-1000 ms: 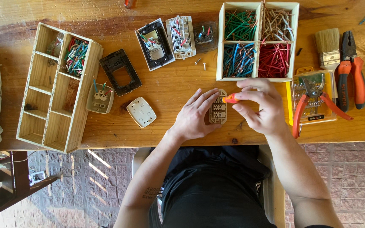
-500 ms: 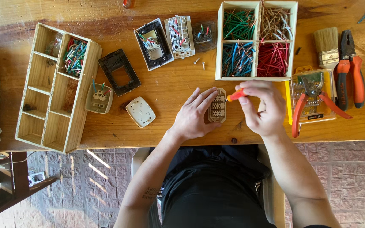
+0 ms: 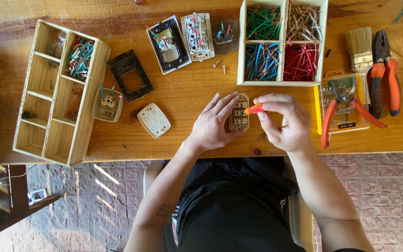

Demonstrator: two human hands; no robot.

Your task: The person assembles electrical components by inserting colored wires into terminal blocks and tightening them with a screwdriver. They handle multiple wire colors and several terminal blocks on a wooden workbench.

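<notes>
Pressing flat with fingers spread, the left hand [image 3: 213, 122] pinned a beige switch module [image 3: 239, 112] to the wooden desk [image 3: 187, 93], near its front edge. The right hand [image 3: 285, 122] had its fingers clamped on an orange screwdriver [image 3: 254, 109], tip at the module. Bare wood lay between the module and a white cover plate [image 3: 154, 120]; the wire box [image 3: 283, 43] stood close behind.

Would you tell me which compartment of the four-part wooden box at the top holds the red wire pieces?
The lower right compartment of the four-part wooden box, the one nearest the paintbrush, holds the red wires; the others hold green, tan and mostly blue ones.
</notes>
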